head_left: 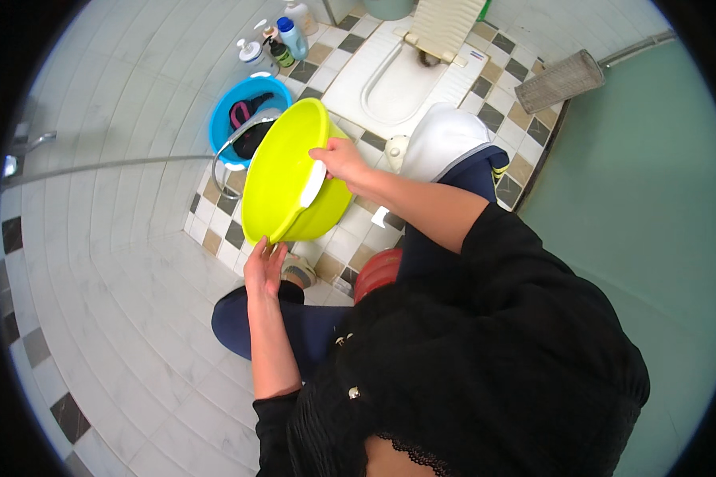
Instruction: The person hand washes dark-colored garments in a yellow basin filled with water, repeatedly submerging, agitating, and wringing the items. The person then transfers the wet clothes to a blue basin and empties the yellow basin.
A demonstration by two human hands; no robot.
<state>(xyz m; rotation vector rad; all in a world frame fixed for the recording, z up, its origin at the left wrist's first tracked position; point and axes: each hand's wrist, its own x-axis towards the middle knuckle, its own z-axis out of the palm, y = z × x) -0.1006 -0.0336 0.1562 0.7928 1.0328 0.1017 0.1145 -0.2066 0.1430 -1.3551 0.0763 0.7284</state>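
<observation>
A yellow-green plastic basin (282, 171) is tilted up on its side in front of me, its open mouth toward the left. My right hand (342, 163) is closed round the white handle grip on its rim. At the near end of the basin, my left hand (264, 272) holds the rim from below with its palm up; the fingertips are partly hidden by the rim. The basin's inside looks bare where it shows. Behind it stands a blue basin (216, 131) with dark cloth (250, 141) in it, and a silver shower head (254, 119) lies across its top.
A white squat toilet (350, 91) is set in the checkered tile floor. Several bottles (278, 52) stand by the left wall. White cloth (445, 139) lies over my right knee. A red stool (378, 274) is below me. A glass panel (628, 199) rises on the right.
</observation>
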